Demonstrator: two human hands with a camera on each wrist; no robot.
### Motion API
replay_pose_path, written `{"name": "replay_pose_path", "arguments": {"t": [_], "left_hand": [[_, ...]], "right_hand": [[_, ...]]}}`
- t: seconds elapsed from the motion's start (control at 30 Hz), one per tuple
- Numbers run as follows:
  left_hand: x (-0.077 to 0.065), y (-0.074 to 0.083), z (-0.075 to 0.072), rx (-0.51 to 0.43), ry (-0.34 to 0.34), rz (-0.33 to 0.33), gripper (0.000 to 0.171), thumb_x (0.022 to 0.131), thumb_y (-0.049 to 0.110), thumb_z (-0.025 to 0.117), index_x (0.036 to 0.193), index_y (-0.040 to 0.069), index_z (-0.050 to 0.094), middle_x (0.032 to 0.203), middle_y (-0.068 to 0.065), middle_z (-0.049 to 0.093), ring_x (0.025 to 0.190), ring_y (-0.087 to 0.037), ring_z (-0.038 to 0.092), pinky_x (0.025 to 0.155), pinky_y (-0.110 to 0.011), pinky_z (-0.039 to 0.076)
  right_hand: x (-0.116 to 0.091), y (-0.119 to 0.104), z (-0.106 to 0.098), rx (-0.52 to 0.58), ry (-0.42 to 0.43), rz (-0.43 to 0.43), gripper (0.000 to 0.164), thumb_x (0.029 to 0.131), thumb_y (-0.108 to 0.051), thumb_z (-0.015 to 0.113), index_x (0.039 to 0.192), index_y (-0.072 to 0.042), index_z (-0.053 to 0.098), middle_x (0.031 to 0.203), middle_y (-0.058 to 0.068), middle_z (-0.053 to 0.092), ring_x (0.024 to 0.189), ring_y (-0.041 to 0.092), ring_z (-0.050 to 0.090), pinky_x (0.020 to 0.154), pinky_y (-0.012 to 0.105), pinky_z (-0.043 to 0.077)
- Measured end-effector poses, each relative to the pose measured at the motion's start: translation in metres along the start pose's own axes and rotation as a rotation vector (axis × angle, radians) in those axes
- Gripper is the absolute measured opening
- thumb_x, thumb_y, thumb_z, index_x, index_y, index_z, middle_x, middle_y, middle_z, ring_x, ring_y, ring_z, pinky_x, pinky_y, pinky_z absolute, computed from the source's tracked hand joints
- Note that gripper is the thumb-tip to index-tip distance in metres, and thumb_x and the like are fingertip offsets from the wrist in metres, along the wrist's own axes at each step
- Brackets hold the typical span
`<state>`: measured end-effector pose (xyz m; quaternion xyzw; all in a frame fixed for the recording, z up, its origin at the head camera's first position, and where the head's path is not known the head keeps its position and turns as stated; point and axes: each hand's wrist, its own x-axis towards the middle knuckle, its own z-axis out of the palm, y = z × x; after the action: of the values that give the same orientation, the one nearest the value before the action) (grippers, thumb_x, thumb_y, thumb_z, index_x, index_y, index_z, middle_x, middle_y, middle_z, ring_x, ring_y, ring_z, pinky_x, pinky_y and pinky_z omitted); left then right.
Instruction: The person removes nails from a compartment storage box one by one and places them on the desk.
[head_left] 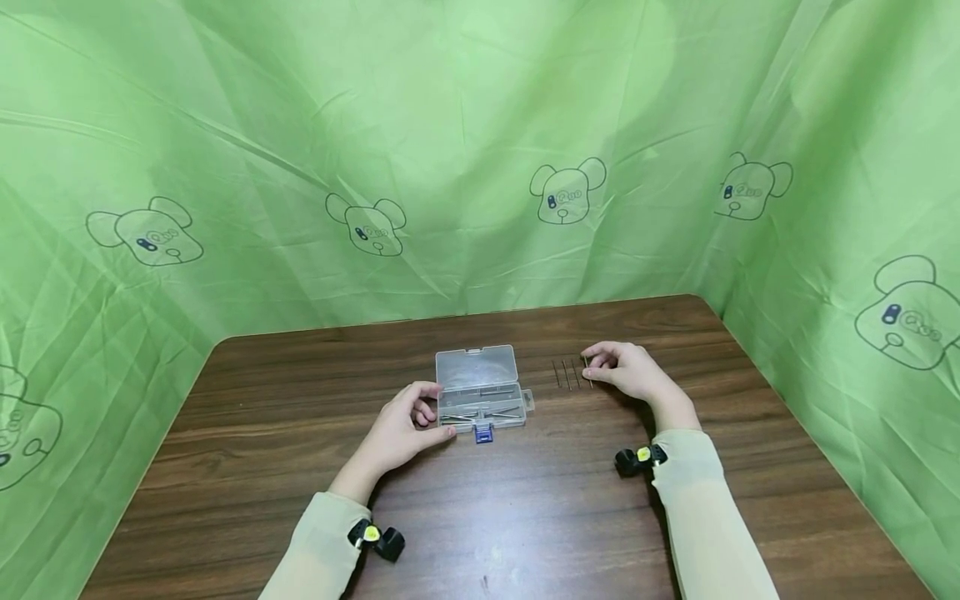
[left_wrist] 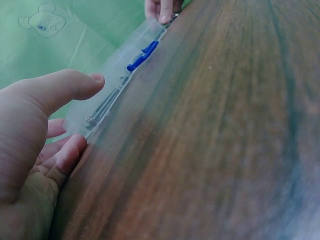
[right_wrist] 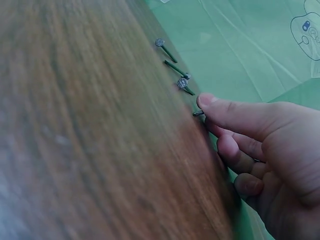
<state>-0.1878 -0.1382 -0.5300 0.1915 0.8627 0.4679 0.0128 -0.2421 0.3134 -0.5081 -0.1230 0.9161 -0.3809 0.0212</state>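
Note:
A clear plastic box [head_left: 480, 392] lies on the table with its lid [head_left: 477, 368] tipped back and a blue latch [head_left: 483, 434] at its front. Nails [head_left: 501, 413] lie in its compartments. My left hand [head_left: 401, 423] holds the box's left end, thumb at the front corner and index finger at the far side. To the right of the box, three nails [head_left: 567, 375] lie in a row on the table, their patterned heads showing in the right wrist view. At the row's right end my right hand [head_left: 626, 369] pinches another nail [right_wrist: 198, 113] between thumb and index finger.
Everything stands on a dark wood-grain table [head_left: 495, 508]. Green cloth [head_left: 465, 150] printed with bear faces hangs along its back and both sides. A small black camera [head_left: 390, 544] is strapped at the left wrist, another camera [head_left: 628, 462] at the right.

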Motion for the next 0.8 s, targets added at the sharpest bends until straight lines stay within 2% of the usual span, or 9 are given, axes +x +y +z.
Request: {"name": "replay_pose_path", "arguments": {"t": [0.47, 0.8], "left_hand": [[-0.0001, 0.0009, -0.0008, 0.007, 0.003, 0.008, 0.070, 0.083, 0.031, 0.098, 0.141, 0.011, 0.065, 0.099, -0.001, 0.067, 0.087, -0.014, 0.064, 0.082, -0.027, 0.054], [0.0002, 0.0025, -0.0002, 0.005, -0.003, -0.002, 0.072, 0.083, 0.031, 0.099, 0.142, 0.011, 0.064, 0.101, 0.001, 0.067, 0.088, -0.014, 0.064, 0.082, -0.027, 0.054]], "right_hand": [[0.0015, -0.0013, 0.0010, -0.008, -0.009, 0.005, 0.032, 0.098, -0.023, 0.086, 0.125, -0.007, 0.078, 0.095, 0.000, 0.070, 0.087, 0.016, 0.063, 0.085, 0.036, 0.049], [0.0009, -0.0042, 0.0014, -0.013, 0.001, 0.031, 0.029, 0.097, -0.024, 0.087, 0.121, -0.008, 0.079, 0.094, 0.000, 0.070, 0.086, 0.014, 0.063, 0.082, 0.033, 0.048]]}}
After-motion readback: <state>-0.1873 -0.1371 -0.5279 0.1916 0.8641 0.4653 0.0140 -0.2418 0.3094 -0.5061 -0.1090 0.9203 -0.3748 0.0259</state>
